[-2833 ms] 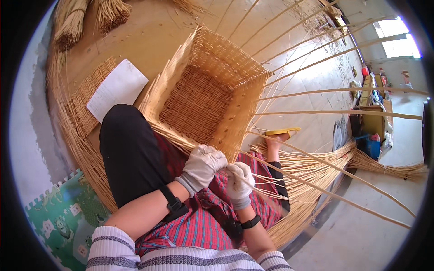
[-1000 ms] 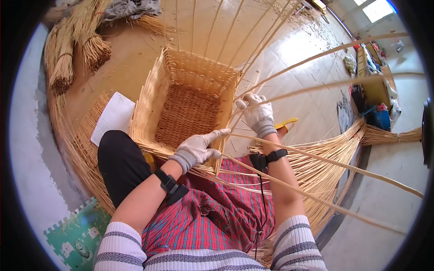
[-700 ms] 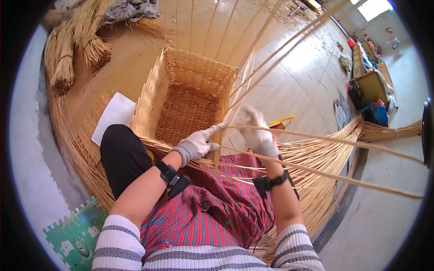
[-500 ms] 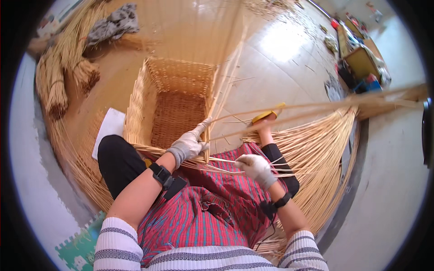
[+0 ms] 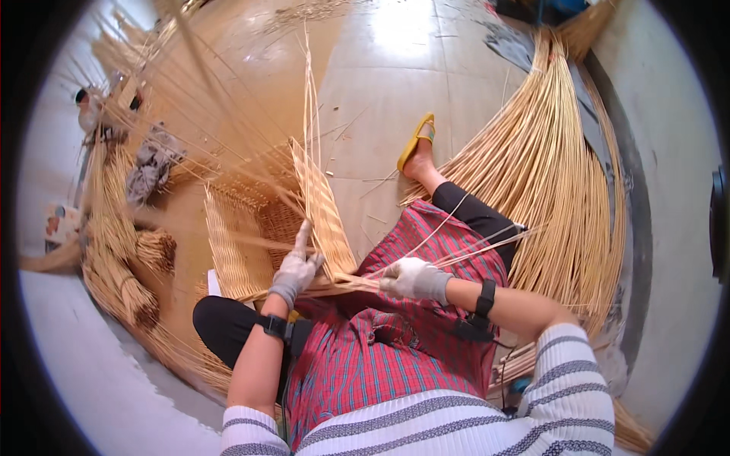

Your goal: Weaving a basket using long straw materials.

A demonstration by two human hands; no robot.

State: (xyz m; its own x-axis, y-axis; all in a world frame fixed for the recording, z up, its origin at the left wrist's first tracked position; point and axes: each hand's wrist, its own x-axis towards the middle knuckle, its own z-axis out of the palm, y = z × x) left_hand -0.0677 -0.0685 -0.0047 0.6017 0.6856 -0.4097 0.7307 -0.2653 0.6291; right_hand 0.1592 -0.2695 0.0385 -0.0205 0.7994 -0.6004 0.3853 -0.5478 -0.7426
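The left hand (image 5: 298, 270), in a pale glove, has its index finger stretched forward beside the wicker basket (image 5: 327, 222); whether its other fingers grip anything I cannot tell. The basket lies just ahead of these fingers, its near corner between the two hands. The right hand (image 5: 414, 279), gloved too, has its fingers closed around thin strands (image 5: 360, 283) running from that corner, with loose ends fanning out past them to the right. Well right of those fingers spreads a big bundle of canes (image 5: 559, 175); ahead of them is a yellow slipper (image 5: 415, 146).
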